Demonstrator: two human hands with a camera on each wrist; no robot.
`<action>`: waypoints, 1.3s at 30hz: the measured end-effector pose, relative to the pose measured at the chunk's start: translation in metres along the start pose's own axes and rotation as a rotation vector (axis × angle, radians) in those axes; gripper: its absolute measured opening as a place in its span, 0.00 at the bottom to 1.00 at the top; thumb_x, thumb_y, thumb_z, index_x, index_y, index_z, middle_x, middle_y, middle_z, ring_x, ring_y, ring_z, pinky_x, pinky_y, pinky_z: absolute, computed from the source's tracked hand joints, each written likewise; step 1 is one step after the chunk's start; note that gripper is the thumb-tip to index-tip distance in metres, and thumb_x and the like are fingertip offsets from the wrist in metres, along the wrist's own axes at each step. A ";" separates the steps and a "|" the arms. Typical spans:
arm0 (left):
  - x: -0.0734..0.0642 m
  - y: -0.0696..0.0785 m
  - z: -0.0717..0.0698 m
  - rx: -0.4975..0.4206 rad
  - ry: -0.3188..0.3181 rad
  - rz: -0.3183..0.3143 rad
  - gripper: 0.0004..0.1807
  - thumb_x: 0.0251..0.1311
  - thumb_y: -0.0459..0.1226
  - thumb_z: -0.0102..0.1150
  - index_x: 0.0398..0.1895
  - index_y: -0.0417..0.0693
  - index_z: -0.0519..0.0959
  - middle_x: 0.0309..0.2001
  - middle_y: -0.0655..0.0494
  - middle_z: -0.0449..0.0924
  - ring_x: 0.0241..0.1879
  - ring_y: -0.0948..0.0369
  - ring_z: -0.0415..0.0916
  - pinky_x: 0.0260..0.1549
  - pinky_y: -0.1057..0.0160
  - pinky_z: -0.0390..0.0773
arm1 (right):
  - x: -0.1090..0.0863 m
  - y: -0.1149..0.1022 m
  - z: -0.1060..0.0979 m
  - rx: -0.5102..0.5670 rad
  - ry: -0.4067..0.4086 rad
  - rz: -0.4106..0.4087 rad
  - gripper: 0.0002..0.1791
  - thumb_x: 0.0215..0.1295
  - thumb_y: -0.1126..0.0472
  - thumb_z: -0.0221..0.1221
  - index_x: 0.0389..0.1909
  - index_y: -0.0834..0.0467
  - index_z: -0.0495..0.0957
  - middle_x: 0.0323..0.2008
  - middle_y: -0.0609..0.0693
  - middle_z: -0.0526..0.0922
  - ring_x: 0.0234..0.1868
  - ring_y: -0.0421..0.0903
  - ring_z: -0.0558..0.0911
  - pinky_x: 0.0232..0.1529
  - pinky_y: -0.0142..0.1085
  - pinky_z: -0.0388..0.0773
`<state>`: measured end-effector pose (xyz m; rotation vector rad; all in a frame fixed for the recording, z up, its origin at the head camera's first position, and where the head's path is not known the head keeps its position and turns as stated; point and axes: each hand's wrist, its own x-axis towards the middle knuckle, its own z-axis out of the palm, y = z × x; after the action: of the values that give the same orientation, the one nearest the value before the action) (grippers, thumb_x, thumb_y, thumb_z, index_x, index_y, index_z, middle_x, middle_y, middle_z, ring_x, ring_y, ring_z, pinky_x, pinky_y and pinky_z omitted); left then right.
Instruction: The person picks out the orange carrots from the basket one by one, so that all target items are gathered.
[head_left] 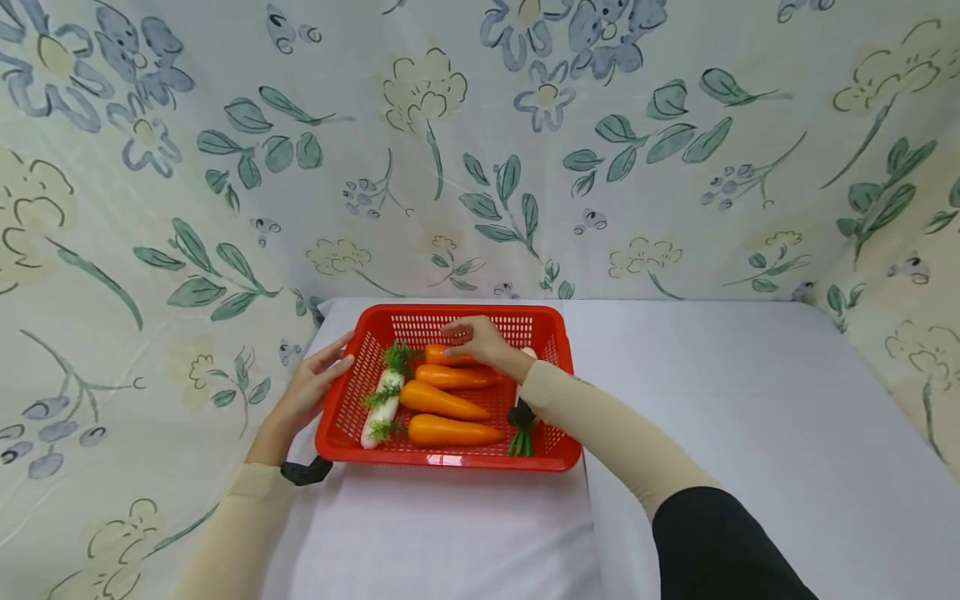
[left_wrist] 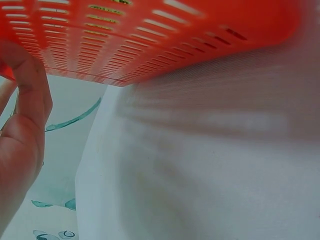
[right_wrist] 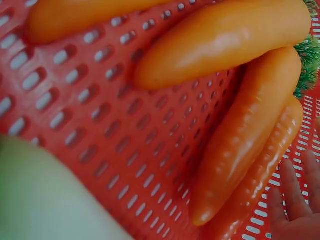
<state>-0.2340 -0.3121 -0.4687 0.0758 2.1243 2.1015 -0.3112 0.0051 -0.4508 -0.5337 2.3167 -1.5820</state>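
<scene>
A red perforated plastic basket [head_left: 447, 461] holds several orange carrots [head_left: 448, 431] and a white radish [head_left: 382, 408] with green leaf tufts, which lies along the left side. My left hand [head_left: 309, 385] touches the basket's left rim from outside, fingertips at the edge. In the left wrist view its fingers [left_wrist: 31, 90] lie against the perforated wall. My right hand [head_left: 480, 340] reaches over the farthest carrot [head_left: 442, 356], fingers apart and extended beside it; no grip shows. Under the right forearm, a pale vegetable [right_wrist: 50, 195] with green stalks [head_left: 521, 442] is partly hidden.
The basket stands at the left part of a table with a white cloth [head_left: 712, 400]. Behind and to the left hangs a floral-patterned curtain [head_left: 420, 208]. Dark wrist cameras sit under the left wrist [head_left: 306, 472] and right wrist [head_left: 521, 413].
</scene>
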 end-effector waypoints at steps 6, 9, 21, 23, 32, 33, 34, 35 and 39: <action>-0.001 0.001 0.003 -0.015 -0.012 -0.007 0.33 0.73 0.40 0.54 0.78 0.52 0.58 0.53 0.46 0.67 0.42 0.60 0.81 0.40 0.58 0.85 | 0.001 0.010 0.006 -0.044 0.047 0.017 0.24 0.56 0.73 0.70 0.56 0.65 0.81 0.54 0.58 0.83 0.54 0.54 0.81 0.54 0.41 0.81; -0.002 0.000 0.003 -0.015 -0.023 -0.014 0.33 0.74 0.40 0.53 0.79 0.51 0.56 0.53 0.47 0.66 0.42 0.60 0.81 0.39 0.58 0.85 | 0.001 0.013 0.009 -0.061 0.057 0.013 0.25 0.54 0.73 0.71 0.55 0.66 0.81 0.53 0.59 0.83 0.54 0.55 0.81 0.54 0.41 0.80; 0.000 -0.004 0.000 -0.019 -0.024 0.015 0.32 0.73 0.41 0.55 0.78 0.53 0.59 0.54 0.45 0.65 0.42 0.60 0.81 0.40 0.57 0.85 | 0.003 0.021 0.011 -0.121 0.049 0.015 0.23 0.51 0.75 0.72 0.51 0.63 0.84 0.48 0.56 0.85 0.52 0.52 0.82 0.54 0.41 0.80; 0.000 -0.004 0.000 -0.011 -0.021 0.011 0.32 0.73 0.42 0.55 0.78 0.53 0.59 0.55 0.45 0.65 0.43 0.60 0.81 0.40 0.57 0.85 | 0.003 0.022 0.011 -0.144 0.041 0.016 0.23 0.51 0.74 0.73 0.51 0.63 0.84 0.48 0.55 0.85 0.52 0.52 0.82 0.55 0.41 0.79; -0.001 -0.004 0.000 0.005 -0.020 0.003 0.33 0.73 0.43 0.54 0.78 0.55 0.58 0.57 0.44 0.65 0.45 0.59 0.81 0.42 0.56 0.84 | 0.000 0.018 0.009 -0.194 0.021 0.017 0.22 0.51 0.75 0.72 0.49 0.63 0.85 0.48 0.56 0.85 0.52 0.53 0.81 0.57 0.41 0.78; -0.001 -0.004 0.000 0.005 -0.021 0.002 0.33 0.73 0.43 0.54 0.78 0.55 0.58 0.57 0.44 0.65 0.45 0.59 0.81 0.42 0.56 0.84 | 0.001 0.017 0.009 -0.198 0.019 0.014 0.21 0.51 0.75 0.72 0.49 0.63 0.85 0.48 0.56 0.85 0.52 0.53 0.80 0.56 0.41 0.79; -0.001 -0.004 -0.001 0.005 -0.023 0.002 0.33 0.73 0.43 0.54 0.78 0.55 0.58 0.57 0.44 0.65 0.45 0.59 0.81 0.42 0.56 0.84 | 0.001 0.015 0.009 -0.201 0.016 0.012 0.21 0.51 0.74 0.73 0.49 0.63 0.85 0.48 0.56 0.85 0.52 0.53 0.80 0.56 0.41 0.79; -0.001 -0.003 -0.001 0.005 -0.024 0.005 0.33 0.73 0.43 0.54 0.78 0.55 0.58 0.57 0.44 0.65 0.44 0.59 0.81 0.42 0.56 0.84 | 0.001 0.014 0.008 -0.197 0.013 0.009 0.21 0.51 0.74 0.73 0.49 0.63 0.85 0.48 0.56 0.85 0.51 0.53 0.80 0.55 0.41 0.79; 0.000 -0.001 -0.001 0.003 -0.028 0.019 0.32 0.74 0.42 0.54 0.78 0.55 0.59 0.56 0.44 0.65 0.43 0.59 0.82 0.40 0.56 0.85 | 0.005 0.008 0.006 -0.160 -0.005 -0.007 0.21 0.51 0.74 0.73 0.49 0.64 0.85 0.48 0.57 0.85 0.50 0.53 0.81 0.53 0.39 0.80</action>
<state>-0.2340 -0.3133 -0.4694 0.1251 2.1190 2.0947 -0.3137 0.0007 -0.4602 -0.5813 2.4541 -1.4032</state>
